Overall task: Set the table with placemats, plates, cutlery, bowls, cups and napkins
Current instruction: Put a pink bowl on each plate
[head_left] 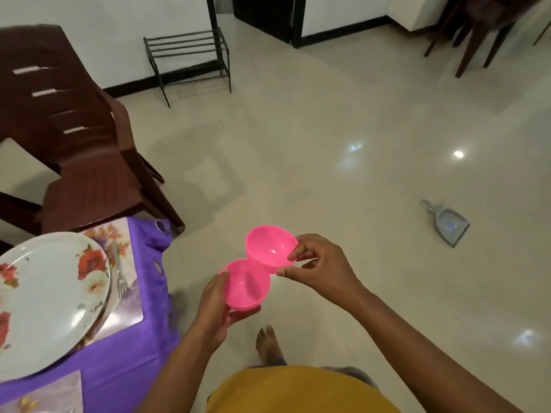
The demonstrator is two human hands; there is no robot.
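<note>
Two glossy pink plastic bowls were held at lower centre of the frame, over the floor. The left hand (216,308) cupped the lower bowl (246,289), fingers curled under it. The right hand (317,263) pinched the rim of the upper bowl (269,247), tilted. At lower left, a floral plate (44,293) and fork (119,272) lay on a placemat (131,305) on the purple-covered surface (125,371).

A home dining area. A table (131,380) draped in purple cloth carries a floral plate (50,296). Behind the table stands a brown plastic chair (74,138); beyond that, a metal shoe rack (190,55) against the wall. A dustpan (447,222) lies on glossy floor tiles to the table's right.
</note>
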